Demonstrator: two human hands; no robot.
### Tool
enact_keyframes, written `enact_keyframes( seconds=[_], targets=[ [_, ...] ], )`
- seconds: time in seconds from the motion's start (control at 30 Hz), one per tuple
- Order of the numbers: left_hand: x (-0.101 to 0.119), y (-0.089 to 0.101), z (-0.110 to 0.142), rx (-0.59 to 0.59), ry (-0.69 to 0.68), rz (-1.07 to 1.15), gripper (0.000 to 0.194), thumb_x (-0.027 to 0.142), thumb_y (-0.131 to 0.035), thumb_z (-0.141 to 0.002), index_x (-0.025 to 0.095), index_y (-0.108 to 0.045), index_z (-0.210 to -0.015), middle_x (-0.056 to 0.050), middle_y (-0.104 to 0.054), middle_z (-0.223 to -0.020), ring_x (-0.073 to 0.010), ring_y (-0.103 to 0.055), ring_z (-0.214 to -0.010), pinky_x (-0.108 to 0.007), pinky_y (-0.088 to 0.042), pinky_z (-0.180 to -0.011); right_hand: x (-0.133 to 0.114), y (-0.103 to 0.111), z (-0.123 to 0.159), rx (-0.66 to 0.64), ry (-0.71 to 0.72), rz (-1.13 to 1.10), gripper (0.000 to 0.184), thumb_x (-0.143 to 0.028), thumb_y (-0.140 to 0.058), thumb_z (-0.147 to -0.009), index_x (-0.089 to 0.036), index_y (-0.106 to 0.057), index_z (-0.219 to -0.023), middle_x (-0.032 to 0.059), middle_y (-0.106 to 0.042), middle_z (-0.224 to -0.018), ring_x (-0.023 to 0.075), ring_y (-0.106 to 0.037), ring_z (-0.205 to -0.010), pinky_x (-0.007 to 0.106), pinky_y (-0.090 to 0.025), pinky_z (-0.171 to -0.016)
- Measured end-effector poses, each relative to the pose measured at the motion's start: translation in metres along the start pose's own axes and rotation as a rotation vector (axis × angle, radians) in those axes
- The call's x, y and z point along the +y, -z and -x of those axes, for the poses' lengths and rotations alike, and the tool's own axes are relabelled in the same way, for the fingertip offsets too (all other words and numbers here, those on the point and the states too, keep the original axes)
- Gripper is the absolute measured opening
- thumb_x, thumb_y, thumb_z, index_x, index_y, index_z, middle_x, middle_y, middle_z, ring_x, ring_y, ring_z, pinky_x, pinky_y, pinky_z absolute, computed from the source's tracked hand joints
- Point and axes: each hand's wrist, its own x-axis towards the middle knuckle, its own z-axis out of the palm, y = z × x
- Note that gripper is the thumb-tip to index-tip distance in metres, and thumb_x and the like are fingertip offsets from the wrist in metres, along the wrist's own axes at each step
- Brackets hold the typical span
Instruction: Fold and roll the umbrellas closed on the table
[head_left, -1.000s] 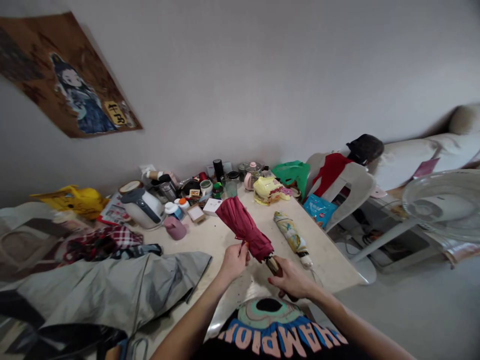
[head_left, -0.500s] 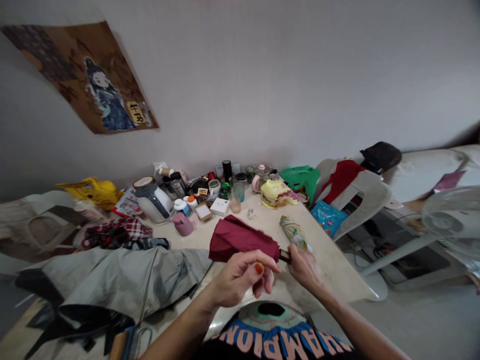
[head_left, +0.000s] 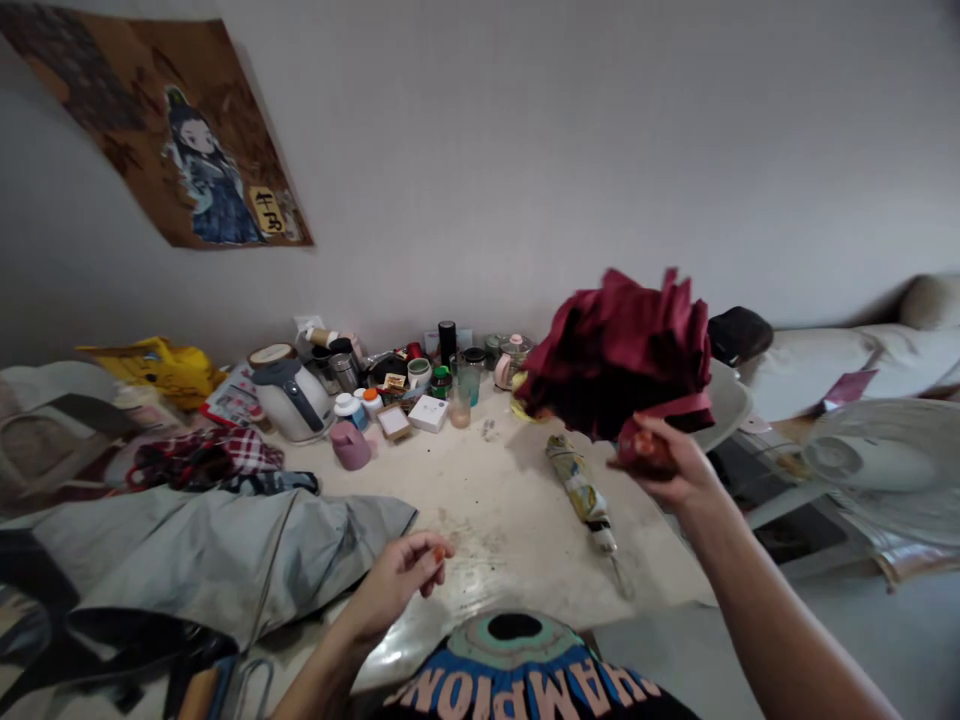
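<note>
My right hand (head_left: 667, 465) is closed round the handle end of a maroon folding umbrella (head_left: 619, 350), raised above the right side of the table. The umbrella's cloth is loose and puffed out in folds, somewhat blurred, and its top points up and away. My left hand (head_left: 409, 572) hovers low over the table's front edge, fingers curled in with the thumb against them, and nothing shows in it. Below the maroon umbrella lies a second, patterned umbrella (head_left: 577, 485), rolled up on the table. A large grey umbrella (head_left: 225, 550) is spread left of my left hand.
Along the wall stand a kettle (head_left: 291, 398), a pink cup (head_left: 350, 445), a small white box (head_left: 428, 413), a drinking glass (head_left: 460, 405) and several bottles. The table (head_left: 480, 490) ends at the right, beside a white chair and a fan (head_left: 847, 450).
My right hand has lifted the maroon umbrella up and to the right, and its cloth has puffed out. My left hand has moved left, away from it. The view has shifted slightly.
</note>
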Motion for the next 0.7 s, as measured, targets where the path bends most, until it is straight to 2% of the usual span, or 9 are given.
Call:
enact_keyframes(
  seconds=[0.07, 0.17, 0.23, 0.33, 0.4, 0.47, 0.6, 0.7],
  targets=[
    [-0.009, 0.002, -0.001, 0.005, 0.016, 0.054, 0.049, 0.059, -0.064, -0.073, 0.012, -0.062, -0.086, 0.002, -0.051, -0.062, -0.0087, -0.042, -0.056, -0.023, -0.031, -0.055, -0.013, -0.014, 0.011, -0.001, -0.024, -0.197, 0.032, -0.013, -0.066, -0.063, -0.021, -0.035, -0.061, -0.0085, -0.041, -0.046, 0.0051, -0.043, -0.039, 0.019, -0.040, -0.041],
    [-0.015, -0.005, -0.004, -0.018, 0.049, 0.109, 0.048, 0.058, -0.065, -0.073, 0.012, -0.061, -0.086, 0.003, -0.051, -0.062, -0.0076, -0.041, -0.054, -0.022, -0.029, -0.054, 0.006, -0.032, 0.042, -0.040, -0.122, -0.270, 0.031, -0.011, -0.062, -0.066, -0.021, -0.033, -0.061, -0.0079, -0.040, -0.047, 0.0058, -0.044, -0.041, 0.020, -0.041, -0.043],
    [-0.010, -0.014, -0.007, -0.074, 0.055, 0.127, 0.047, 0.057, -0.065, -0.074, 0.011, -0.061, -0.086, 0.002, -0.053, -0.062, -0.0073, -0.041, -0.054, -0.022, -0.029, -0.054, 0.028, -0.035, 0.061, -0.169, -0.260, -0.281, 0.032, -0.014, -0.063, -0.071, -0.021, -0.033, -0.062, -0.0086, -0.037, -0.049, 0.0040, -0.039, -0.040, 0.019, -0.038, -0.043],
    [0.006, -0.030, -0.011, -0.216, 0.014, 0.130, 0.045, 0.055, -0.065, -0.075, 0.011, -0.063, -0.088, 0.000, -0.057, -0.065, -0.0080, -0.045, -0.055, -0.023, -0.032, -0.055, 0.038, -0.032, 0.067, -0.352, -0.309, -0.278, 0.032, -0.012, -0.061, -0.071, -0.021, -0.031, -0.064, -0.0106, -0.029, -0.050, 0.0018, -0.033, -0.037, 0.016, -0.034, -0.042],
    [0.016, -0.037, -0.012, -0.300, -0.021, 0.135, 0.044, 0.053, -0.066, -0.076, 0.011, -0.063, -0.089, -0.002, -0.058, -0.067, -0.0087, -0.047, -0.056, -0.023, -0.034, -0.056, 0.024, -0.031, 0.056, -0.391, -0.275, -0.285, 0.030, -0.012, -0.061, -0.069, -0.021, -0.033, -0.067, -0.0110, -0.029, -0.050, 0.0020, -0.035, -0.037, 0.014, -0.033, -0.041],
    [0.021, -0.039, -0.011, -0.341, -0.039, 0.154, 0.043, 0.052, -0.066, -0.076, 0.011, -0.064, -0.089, -0.002, -0.059, -0.067, -0.0088, -0.048, -0.057, -0.022, -0.034, -0.055, 0.001, -0.034, 0.043, -0.359, -0.188, -0.346, 0.029, -0.010, -0.058, -0.069, -0.021, -0.032, -0.068, -0.0102, -0.034, -0.050, 0.0033, -0.040, -0.039, 0.015, -0.037, -0.043],
    [0.016, -0.035, -0.003, -0.291, -0.009, 0.199, 0.043, 0.052, -0.068, -0.075, 0.011, -0.063, -0.086, -0.001, -0.058, -0.064, -0.0070, -0.046, -0.053, -0.021, -0.031, -0.052, -0.031, -0.049, 0.031, -0.169, 0.066, -0.508, 0.028, -0.007, -0.051, -0.070, -0.022, -0.028, -0.066, -0.0086, -0.044, -0.051, 0.0048, -0.049, -0.043, 0.016, -0.044, -0.046],
    [0.009, -0.029, 0.003, -0.230, 0.059, 0.209, 0.045, 0.054, -0.070, -0.072, 0.011, -0.062, -0.083, 0.001, -0.056, -0.061, -0.0055, -0.044, -0.049, -0.020, -0.027, -0.050, -0.043, -0.056, 0.027, -0.146, 0.148, -0.388, 0.020, -0.012, -0.056, -0.071, -0.021, -0.038, -0.070, -0.0062, -0.055, -0.059, 0.0076, -0.057, -0.053, 0.022, -0.052, -0.054]
  ],
)
